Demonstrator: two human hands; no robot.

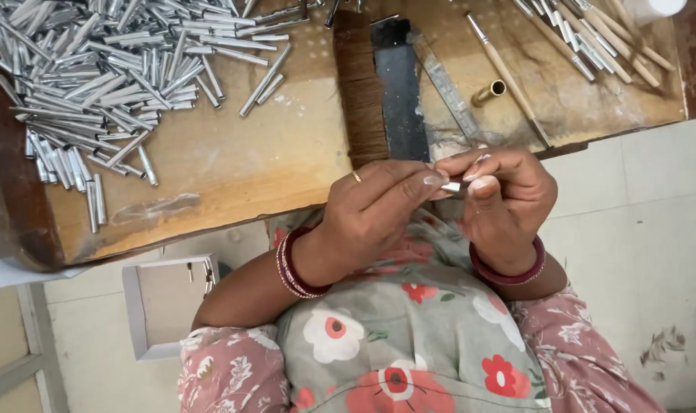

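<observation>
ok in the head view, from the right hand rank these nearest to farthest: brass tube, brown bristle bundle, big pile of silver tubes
From the right hand:
1. Brass tube, just above it on the wooden board.
2. Brown bristle bundle, up and to the left, beside the dark flat strip.
3. Pile of silver tubes, far left of the board.
</observation>
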